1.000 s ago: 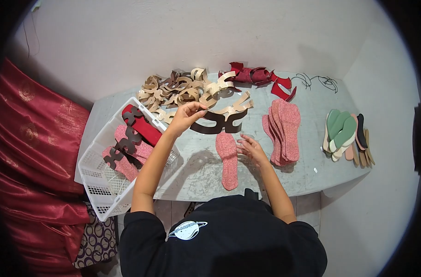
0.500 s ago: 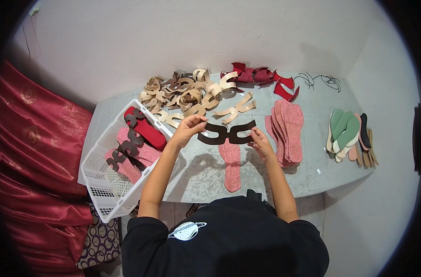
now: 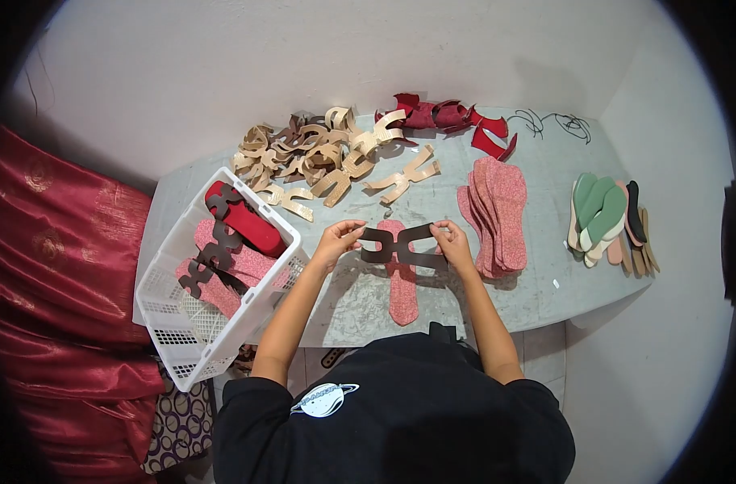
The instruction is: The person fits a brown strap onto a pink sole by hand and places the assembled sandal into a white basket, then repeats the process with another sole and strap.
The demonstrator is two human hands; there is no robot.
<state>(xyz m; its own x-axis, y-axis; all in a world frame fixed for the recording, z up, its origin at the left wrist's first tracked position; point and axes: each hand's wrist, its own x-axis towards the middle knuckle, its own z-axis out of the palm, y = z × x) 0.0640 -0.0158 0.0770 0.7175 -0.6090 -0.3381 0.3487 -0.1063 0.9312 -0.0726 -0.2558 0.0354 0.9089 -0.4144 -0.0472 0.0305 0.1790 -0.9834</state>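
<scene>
Pinching a dark brown H-shaped strap piece point(image 3: 398, 247) by opposite ends, left hand point(image 3: 340, 244) and right hand point(image 3: 452, 243) hold it over a pink speckled insole point(image 3: 402, 294) near the table's point(image 3: 335, 310) front edge.

Even, moderate light; soft shadows on the table point(image 3: 561, 185); rounded black corners

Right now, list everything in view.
table: one, grey, centre
sole: one, pink, middle
held strap: one, dark brown, above sole
stacked soles: several, pink, right
strap heap: many, beige/brown, rear left
cutouts: several, red, rear
cords: uncertain, black, rear right
assorted soles: several, multicoloured, far right
basket: one, white, left
basket pieces: several, pink/red/brown, inside
curtain: one, red, far left
patterned cloth: one, purplish, lower left
walls: two, whitish, rear, right
shirt: one, black, bottom
left hand, right hand: two, bare, strap ends
</scene>
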